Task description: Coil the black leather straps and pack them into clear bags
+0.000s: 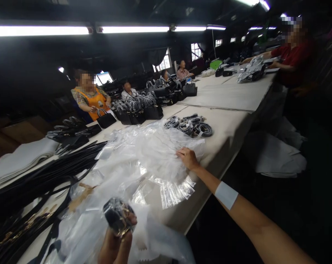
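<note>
At the lower middle, my left hand (116, 244) holds up a coiled black strap (118, 216) with gold metal clips, its fingers wrapped round it. My right hand (188, 158) reaches over a heap of clear plastic bags (155, 146), thumb and fingertips pinched together at the edge of the fanned bags; what lies between the fingertips is too small to make out. Just beyond that hand, several wrapped coiled straps (192, 125) lie on the table (221, 119). A fan of narrow clear sleeves (177, 192) is spread nearer the table's edge.
Long black straps (45, 178) with gold hardware cover the left side. Black handbags (138, 112) with wrapped handles stand farther back. A person in an orange apron (96, 102) is at the left, another in red (298, 58) at the right.
</note>
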A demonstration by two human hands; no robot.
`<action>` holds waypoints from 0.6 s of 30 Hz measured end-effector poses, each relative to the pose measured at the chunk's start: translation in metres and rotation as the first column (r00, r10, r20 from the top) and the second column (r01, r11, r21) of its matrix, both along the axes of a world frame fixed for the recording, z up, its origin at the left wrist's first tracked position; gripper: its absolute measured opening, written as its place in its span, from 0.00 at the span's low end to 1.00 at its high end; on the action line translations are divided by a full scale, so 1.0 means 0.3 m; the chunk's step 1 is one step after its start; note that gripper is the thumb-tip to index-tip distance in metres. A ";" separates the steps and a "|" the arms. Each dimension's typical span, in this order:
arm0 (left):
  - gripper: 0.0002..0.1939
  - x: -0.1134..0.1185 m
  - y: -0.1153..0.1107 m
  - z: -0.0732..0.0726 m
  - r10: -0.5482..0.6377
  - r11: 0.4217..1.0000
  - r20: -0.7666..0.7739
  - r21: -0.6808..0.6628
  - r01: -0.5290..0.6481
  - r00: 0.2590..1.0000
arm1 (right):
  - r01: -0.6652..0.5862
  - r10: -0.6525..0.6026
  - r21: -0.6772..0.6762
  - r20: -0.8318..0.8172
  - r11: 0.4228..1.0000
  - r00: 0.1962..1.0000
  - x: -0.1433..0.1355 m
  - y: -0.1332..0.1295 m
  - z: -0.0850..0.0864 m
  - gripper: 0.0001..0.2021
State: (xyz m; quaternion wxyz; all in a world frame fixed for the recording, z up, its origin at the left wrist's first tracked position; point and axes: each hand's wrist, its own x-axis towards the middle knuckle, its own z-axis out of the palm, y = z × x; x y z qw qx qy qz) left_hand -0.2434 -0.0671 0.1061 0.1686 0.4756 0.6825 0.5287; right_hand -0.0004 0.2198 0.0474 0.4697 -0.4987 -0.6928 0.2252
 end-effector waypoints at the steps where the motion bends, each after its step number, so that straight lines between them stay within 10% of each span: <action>1: 0.22 0.009 0.032 -0.018 -0.077 0.997 0.028 -0.004 0.077 0.997 | 0.003 -0.003 -0.007 -0.035 1.000 0.999 -0.001 0.012 -0.006 0.05; 9: 0.17 0.019 0.212 -0.071 -0.222 0.975 0.061 0.014 0.222 0.973 | 0.133 -0.147 -0.074 -0.238 0.988 0.960 -0.028 0.047 0.002 0.07; 18: 0.13 0.062 0.168 -0.160 -0.264 0.963 0.114 -0.031 0.269 0.958 | -0.002 -0.044 -0.108 -0.423 0.994 0.905 -0.134 0.154 0.108 0.16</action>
